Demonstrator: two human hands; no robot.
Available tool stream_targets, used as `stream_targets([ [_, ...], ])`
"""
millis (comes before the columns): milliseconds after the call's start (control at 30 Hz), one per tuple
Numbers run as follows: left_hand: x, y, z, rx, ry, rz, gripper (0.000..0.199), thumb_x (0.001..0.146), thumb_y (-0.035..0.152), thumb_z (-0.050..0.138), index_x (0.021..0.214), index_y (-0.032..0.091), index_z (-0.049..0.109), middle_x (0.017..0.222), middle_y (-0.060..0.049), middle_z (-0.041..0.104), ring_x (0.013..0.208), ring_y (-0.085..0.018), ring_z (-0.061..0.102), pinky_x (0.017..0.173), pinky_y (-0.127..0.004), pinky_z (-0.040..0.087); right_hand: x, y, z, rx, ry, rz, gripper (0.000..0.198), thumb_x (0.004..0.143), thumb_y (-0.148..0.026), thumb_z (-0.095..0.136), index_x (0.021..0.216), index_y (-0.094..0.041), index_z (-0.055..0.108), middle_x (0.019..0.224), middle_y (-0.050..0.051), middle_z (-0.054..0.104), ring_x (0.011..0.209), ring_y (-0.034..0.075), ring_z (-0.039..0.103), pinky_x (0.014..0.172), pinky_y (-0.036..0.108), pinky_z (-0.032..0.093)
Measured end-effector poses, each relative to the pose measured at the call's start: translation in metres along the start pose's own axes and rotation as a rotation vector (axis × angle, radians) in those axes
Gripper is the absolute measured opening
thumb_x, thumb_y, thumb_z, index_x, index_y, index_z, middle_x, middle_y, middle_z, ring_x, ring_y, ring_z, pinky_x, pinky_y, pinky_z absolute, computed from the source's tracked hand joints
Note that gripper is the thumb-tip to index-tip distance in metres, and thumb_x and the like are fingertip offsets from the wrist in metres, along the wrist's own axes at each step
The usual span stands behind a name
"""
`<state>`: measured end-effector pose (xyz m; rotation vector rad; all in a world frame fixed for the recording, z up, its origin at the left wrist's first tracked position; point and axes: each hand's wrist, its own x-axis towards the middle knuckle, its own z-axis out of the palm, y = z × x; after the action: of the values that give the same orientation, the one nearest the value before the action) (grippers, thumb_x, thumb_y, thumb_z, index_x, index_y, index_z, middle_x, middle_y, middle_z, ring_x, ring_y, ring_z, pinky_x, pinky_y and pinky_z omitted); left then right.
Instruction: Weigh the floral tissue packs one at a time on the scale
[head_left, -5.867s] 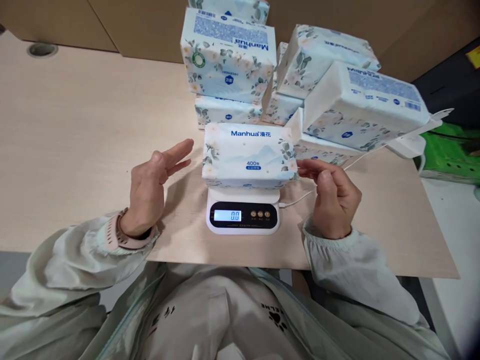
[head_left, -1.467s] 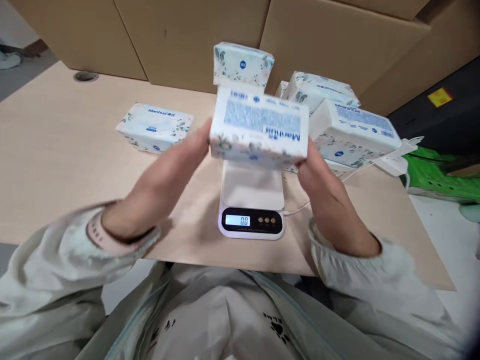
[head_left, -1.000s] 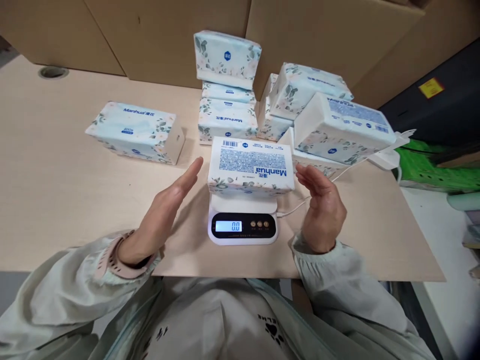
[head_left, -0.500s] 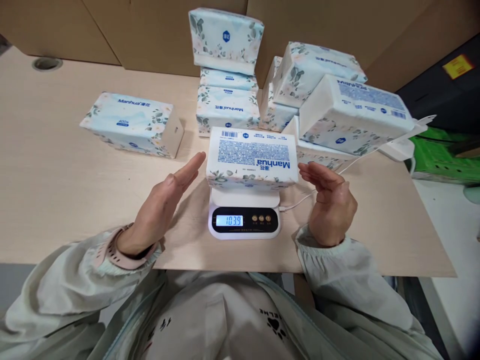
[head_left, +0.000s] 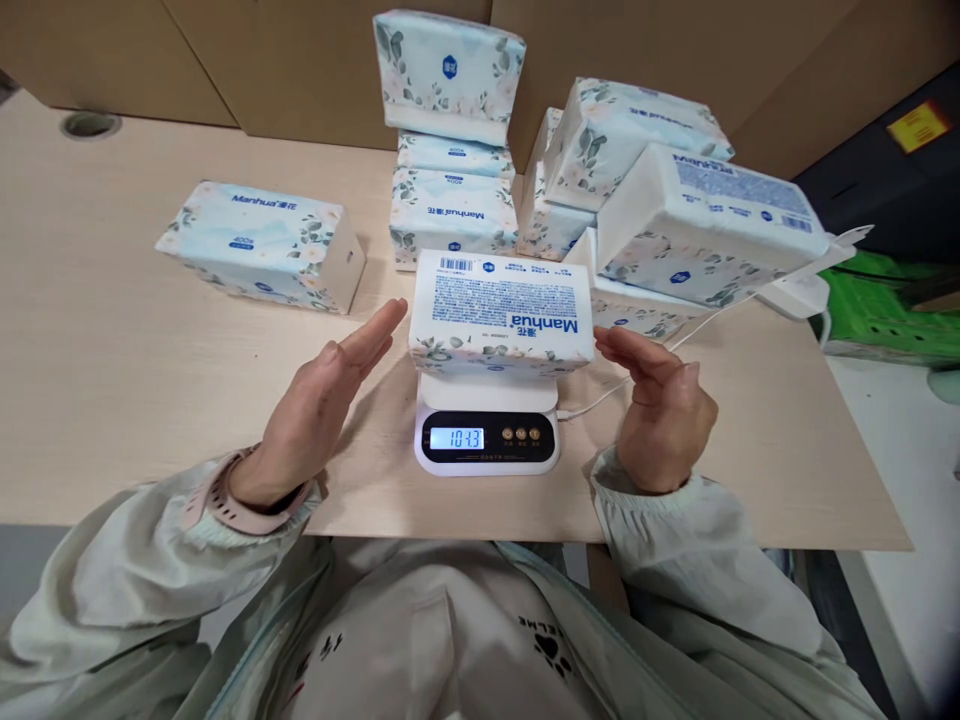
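Observation:
A pack of tissues (head_left: 501, 310), its printed label side up, rests on a white digital scale (head_left: 487, 470) whose lit display reads about 104.3. My left hand (head_left: 319, 405), with a pink watch strap on the wrist, is held just left of the pack with fingers stretched out and a small gap between. On the other side, my right hand (head_left: 660, 410) stands with straight fingers close to the pack's right end; whether the fingertips touch it I cannot tell. Neither hand holds anything.
Another tissue pack (head_left: 259, 245) lies alone on the table (head_left: 150, 400) at left. Behind the scale stands a tissue stack (head_left: 454, 210), and several more packs (head_left: 712, 225) are piled to its right. A white cable (head_left: 600, 400) runs from the scale. Cardboard (head_left: 315, 70) borders the back.
The scale's display has gone from about 103.9 to about 104.3. Both hands stay almost where they were, and the pack has not moved on the scale; the view has shifted slightly.

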<state>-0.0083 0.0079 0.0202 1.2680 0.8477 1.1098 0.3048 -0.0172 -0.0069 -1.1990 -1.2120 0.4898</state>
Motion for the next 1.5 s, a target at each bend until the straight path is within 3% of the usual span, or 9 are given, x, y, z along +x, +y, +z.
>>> stream_targets([
  [467, -0.0005, -0.0031, -0.0014, -0.008, -0.002, 0.015, 0.049, 0.115, 0.061, 0.046, 0.147, 0.038, 0.075, 0.165, 0.013, 0.059, 0.172, -0.032, 0.033, 0.148, -0.056, 0.020, 0.0004, -0.0048, -0.0005, -0.095, -0.029, 0.015, 0.057, 0.112, -0.056, 0.038, 0.113, -0.034, 0.090, 0.120, 0.006, 0.086, 0.129, 0.036, 0.076, 0.115, 0.067, 0.056],
  [1500, 0.0017, -0.0060, -0.0009, 0.001, -0.002, 0.017, 0.053, 0.112, 0.066, 0.044, 0.148, 0.040, 0.074, 0.167, 0.011, 0.056, 0.172, -0.033, 0.030, 0.146, -0.056, 0.019, 0.0003, -0.0061, 0.0001, -0.092, -0.006, 0.037, 0.056, 0.110, -0.059, 0.039, 0.109, -0.038, 0.091, 0.115, 0.005, 0.087, 0.124, 0.034, 0.078, 0.112, 0.062, 0.058],
])
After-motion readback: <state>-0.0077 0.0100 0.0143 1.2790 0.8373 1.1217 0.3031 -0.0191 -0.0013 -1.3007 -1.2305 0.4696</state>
